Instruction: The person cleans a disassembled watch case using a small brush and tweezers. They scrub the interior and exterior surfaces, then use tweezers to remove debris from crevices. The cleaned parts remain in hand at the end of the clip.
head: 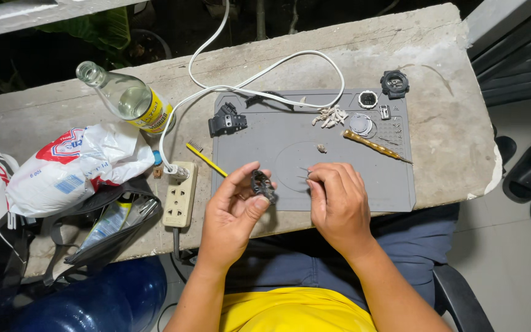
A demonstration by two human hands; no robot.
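Left hand (235,206) pinching a small dark watch part (263,186) between thumb and fingers (248,174), lifted above the grey mat (339,190) on the concrete surface (450,141). Long axis tilted, running up-left to down-right. Right hand (337,200) just right of it, closed on fine tweezers (304,174), tips pointing left toward the part.

Makeshift outdoor repair bench: concrete ledge (437,141), grey work mat (278,135), screwdriver (373,145), power strip (179,193).
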